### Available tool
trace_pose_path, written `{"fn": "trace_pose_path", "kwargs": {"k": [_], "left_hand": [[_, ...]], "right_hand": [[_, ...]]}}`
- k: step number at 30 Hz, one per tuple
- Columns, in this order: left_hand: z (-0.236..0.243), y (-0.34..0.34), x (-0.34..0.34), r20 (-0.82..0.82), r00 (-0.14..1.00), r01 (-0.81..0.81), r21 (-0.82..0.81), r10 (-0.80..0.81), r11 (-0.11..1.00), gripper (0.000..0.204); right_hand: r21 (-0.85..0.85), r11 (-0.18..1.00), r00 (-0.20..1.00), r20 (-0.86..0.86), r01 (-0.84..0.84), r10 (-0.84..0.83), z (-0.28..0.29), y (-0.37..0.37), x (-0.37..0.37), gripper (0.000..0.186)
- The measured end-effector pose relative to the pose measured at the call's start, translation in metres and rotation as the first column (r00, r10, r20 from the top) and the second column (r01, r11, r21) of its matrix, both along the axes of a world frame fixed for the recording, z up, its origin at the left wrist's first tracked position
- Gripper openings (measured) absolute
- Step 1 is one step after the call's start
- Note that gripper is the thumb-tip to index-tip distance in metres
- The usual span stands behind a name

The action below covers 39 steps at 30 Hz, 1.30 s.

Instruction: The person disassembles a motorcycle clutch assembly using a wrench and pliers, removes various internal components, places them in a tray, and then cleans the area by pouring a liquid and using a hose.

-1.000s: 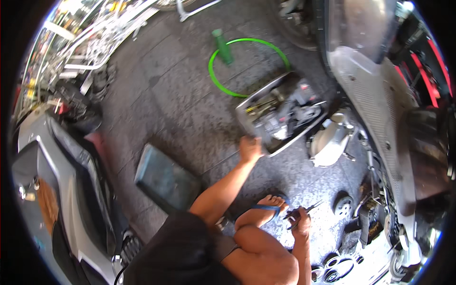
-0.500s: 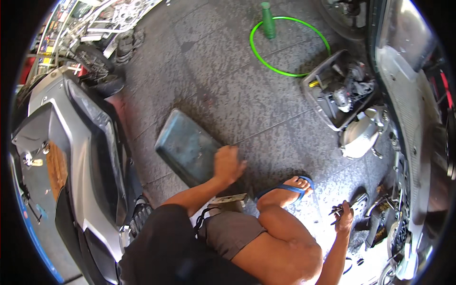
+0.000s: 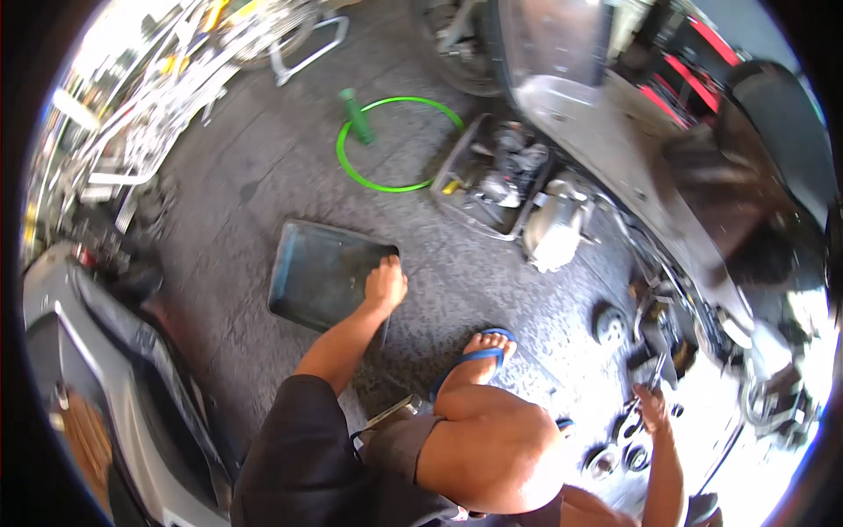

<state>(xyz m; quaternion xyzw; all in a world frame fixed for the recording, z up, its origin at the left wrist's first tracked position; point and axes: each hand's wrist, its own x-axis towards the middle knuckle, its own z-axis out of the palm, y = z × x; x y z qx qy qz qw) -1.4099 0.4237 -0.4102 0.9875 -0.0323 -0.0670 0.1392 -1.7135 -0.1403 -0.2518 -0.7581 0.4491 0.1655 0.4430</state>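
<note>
My left hand (image 3: 385,284) grips the right edge of a dark shallow tray (image 3: 312,268) lying on the floor, its fingers curled over the rim. Low on the right, my right hand (image 3: 651,407) is closed around a metal hand tool (image 3: 657,371), beside several round parts (image 3: 602,462) and a small wheel (image 3: 609,323). A bin (image 3: 459,191) full of tools and dark parts lies farther forward, next to a silver metal housing (image 3: 553,234).
A green bottle (image 3: 357,119) stands by a green hoop (image 3: 342,162). A scooter (image 3: 597,149) with exposed parts lines the right, silver scooter bodywork (image 3: 123,378) the lower left. Metal frames (image 3: 149,123) crowd the upper left. My sandalled foot (image 3: 479,356) rests below the tray.
My left hand has left the tool bin and come to the dark tray, which now lies turned round. My right hand still holds the tool. The whole view has shifted.
</note>
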Motion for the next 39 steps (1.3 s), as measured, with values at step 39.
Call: {"fn": "trace_pose_path", "kwargs": {"k": [39], "left_hand": [[0.163,-0.254,-0.027,-0.788,0.070,0.819,-0.305,-0.611,0.487,0.032]], "right_hand": [[0.767,0.551,0.533,0.331,0.329,-0.779,-0.082,0.011,-0.032,0.081]]}}
